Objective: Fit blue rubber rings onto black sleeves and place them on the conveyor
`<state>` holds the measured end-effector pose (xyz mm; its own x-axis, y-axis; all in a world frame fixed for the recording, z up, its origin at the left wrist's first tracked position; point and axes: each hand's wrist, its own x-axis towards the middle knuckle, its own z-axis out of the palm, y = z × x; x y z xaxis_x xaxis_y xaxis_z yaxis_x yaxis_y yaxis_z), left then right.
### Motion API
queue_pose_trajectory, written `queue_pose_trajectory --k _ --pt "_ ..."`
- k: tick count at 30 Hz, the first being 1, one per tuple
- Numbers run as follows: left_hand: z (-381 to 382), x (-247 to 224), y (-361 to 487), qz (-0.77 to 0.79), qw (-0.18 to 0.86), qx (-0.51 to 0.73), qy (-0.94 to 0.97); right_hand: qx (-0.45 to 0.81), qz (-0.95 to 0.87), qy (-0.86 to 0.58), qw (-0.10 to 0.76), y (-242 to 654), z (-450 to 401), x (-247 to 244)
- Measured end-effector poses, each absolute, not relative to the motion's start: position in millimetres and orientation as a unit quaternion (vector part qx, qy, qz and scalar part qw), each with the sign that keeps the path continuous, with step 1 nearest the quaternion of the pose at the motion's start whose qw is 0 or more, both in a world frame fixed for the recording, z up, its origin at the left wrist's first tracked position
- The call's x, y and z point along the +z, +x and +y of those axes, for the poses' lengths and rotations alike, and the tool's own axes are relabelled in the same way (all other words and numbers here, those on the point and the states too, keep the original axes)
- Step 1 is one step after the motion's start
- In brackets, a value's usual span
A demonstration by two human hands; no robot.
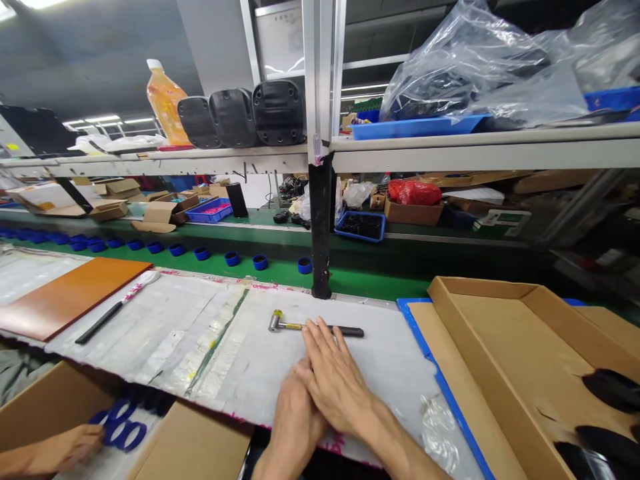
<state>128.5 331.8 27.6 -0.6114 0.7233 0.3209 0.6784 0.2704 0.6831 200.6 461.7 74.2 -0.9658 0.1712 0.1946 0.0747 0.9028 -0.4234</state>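
My right hand [336,383] lies with its fingers stretched out over my left hand [294,410], the two touching in front of me. The fingers of my left hand are mostly hidden behind the right one. A small hammer [353,331] with a metal head, a yellow face and a black handle rests on the white-covered bench [250,373]. The fingertips of my right hand overlap the view of its handle; whether they touch it I cannot tell.
Blue rings [260,262] line the green conveyor [280,275] behind the bench. A cardboard box [480,353] with black parts stands at right. At lower left, another person's hand [75,448] reaches toward blue rings in a box. A black-handled tool [100,323] lies beside an orange board [75,293].
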Motion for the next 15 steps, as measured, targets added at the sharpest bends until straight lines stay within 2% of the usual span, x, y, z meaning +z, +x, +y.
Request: queue_pose_trajectory --k 2,5,7,11,15 --pt "306.9 36.0 114.1 0.805 0.021 0.349 0.479 0.198 -0.976 -0.029 0.086 187.3 459.3 70.5" --pt "289.7 52.0 98.4 0.826 -0.105 0.315 0.455 0.178 -0.982 -0.017 0.064 183.3 460.5 59.8" --pt "302.1 61.9 99.3 0.814 -0.146 0.316 0.466 0.158 -0.986 0.001 0.058 183.8 461.8 52.6" --pt "347.4 68.0 117.7 0.778 -0.09 0.235 0.576 0.083 -0.993 0.041 0.078 181.3 459.3 36.0" --pt "355.0 50.7 122.7 0.767 -0.094 0.229 0.592 0.045 -0.993 0.021 0.109 179.6 451.8 14.0"
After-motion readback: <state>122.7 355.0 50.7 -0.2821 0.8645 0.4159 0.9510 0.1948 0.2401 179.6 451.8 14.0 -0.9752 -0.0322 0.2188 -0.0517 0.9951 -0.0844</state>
